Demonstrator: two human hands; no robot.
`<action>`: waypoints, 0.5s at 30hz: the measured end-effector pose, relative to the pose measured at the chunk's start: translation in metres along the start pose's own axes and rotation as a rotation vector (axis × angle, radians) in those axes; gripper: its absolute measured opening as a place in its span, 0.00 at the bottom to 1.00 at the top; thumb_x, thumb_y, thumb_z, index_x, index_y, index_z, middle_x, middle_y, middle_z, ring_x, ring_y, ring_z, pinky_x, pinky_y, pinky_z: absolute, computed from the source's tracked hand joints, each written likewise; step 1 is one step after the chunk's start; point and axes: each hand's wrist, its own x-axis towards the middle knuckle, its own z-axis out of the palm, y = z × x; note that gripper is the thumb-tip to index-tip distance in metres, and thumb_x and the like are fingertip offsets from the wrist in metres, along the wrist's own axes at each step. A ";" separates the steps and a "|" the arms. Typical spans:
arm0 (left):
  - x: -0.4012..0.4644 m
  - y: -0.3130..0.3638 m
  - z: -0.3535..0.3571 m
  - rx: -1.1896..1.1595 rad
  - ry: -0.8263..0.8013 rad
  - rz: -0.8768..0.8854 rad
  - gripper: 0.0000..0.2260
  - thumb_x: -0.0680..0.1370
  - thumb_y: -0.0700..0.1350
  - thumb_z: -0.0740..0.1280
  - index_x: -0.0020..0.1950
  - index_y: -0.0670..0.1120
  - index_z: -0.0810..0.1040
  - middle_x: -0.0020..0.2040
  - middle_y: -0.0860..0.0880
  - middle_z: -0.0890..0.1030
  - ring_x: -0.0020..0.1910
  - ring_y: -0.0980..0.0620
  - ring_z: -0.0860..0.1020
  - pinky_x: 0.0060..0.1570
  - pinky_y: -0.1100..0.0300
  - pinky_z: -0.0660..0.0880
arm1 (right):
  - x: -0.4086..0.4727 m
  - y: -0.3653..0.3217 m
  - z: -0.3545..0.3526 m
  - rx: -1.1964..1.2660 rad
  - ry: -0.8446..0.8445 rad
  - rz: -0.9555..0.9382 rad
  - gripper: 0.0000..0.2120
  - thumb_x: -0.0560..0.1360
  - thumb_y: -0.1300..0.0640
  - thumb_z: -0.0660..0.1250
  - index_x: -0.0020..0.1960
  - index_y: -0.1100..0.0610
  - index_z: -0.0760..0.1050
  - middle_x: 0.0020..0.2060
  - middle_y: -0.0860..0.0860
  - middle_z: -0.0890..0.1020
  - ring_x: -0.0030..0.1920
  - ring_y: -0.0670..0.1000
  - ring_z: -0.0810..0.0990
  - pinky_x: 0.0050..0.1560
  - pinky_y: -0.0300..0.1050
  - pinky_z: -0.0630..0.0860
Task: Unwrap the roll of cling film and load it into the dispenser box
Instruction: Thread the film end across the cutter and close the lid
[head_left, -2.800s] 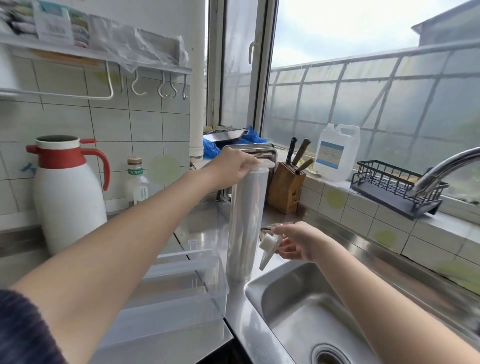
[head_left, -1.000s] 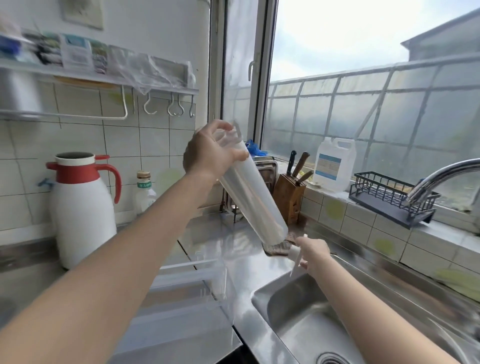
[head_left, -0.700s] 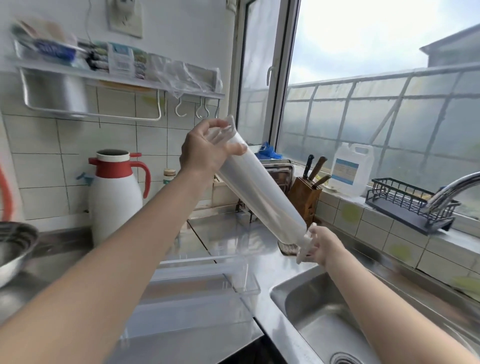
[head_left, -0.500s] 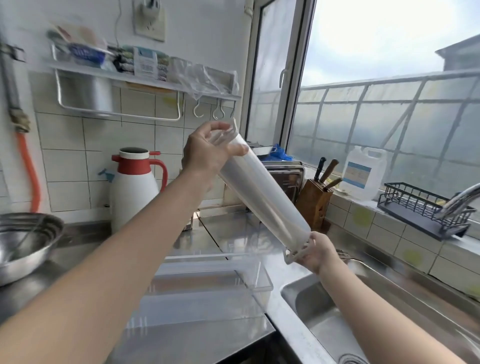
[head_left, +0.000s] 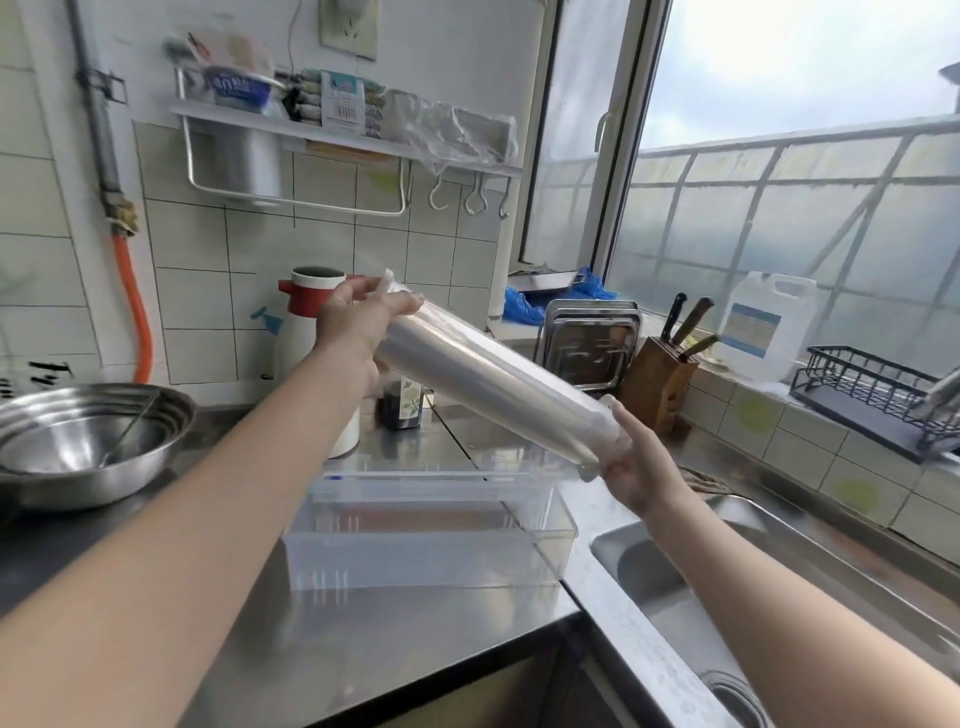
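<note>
The cling film roll (head_left: 488, 376) is a long glossy cylinder held in the air, slanting down from upper left to lower right. My left hand (head_left: 358, 325) grips its upper end. My right hand (head_left: 636, 462) holds its lower end, where a white end cap shows against the fingers. Directly below the roll, the clear plastic dispenser box (head_left: 431, 540) lies open on the steel counter, its inside bare.
A steel sink (head_left: 727, 613) lies to the right of the box. Steel bowls (head_left: 88, 441) sit at the left. A white-and-red thermos (head_left: 306, 332), a small bottle (head_left: 402, 402), stacked trays (head_left: 589, 338), a knife block (head_left: 657, 384) and a white jug (head_left: 761, 325) line the back.
The roll has gone from standing upright on the counter to a slant in the air over the box. My right hand has closed on its lower end. The view has swung left.
</note>
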 end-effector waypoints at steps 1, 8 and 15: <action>0.000 -0.004 -0.007 0.000 0.020 -0.022 0.17 0.66 0.43 0.77 0.48 0.56 0.74 0.46 0.54 0.75 0.45 0.51 0.74 0.44 0.51 0.78 | 0.000 0.002 -0.001 -0.021 -0.009 -0.011 0.11 0.79 0.49 0.61 0.54 0.53 0.77 0.47 0.53 0.80 0.42 0.51 0.77 0.40 0.43 0.68; -0.006 -0.039 -0.041 0.061 0.079 -0.084 0.20 0.67 0.49 0.75 0.53 0.59 0.70 0.48 0.52 0.75 0.52 0.44 0.75 0.43 0.50 0.78 | 0.005 0.027 0.010 -0.157 0.120 0.014 0.09 0.76 0.50 0.65 0.55 0.50 0.74 0.48 0.53 0.77 0.41 0.51 0.73 0.36 0.43 0.64; -0.012 -0.064 -0.072 0.218 0.052 -0.101 0.21 0.72 0.56 0.68 0.63 0.54 0.70 0.61 0.48 0.76 0.54 0.46 0.76 0.34 0.60 0.69 | 0.011 0.038 0.009 -0.326 0.166 0.113 0.16 0.75 0.51 0.67 0.60 0.56 0.73 0.44 0.57 0.77 0.36 0.54 0.73 0.32 0.43 0.59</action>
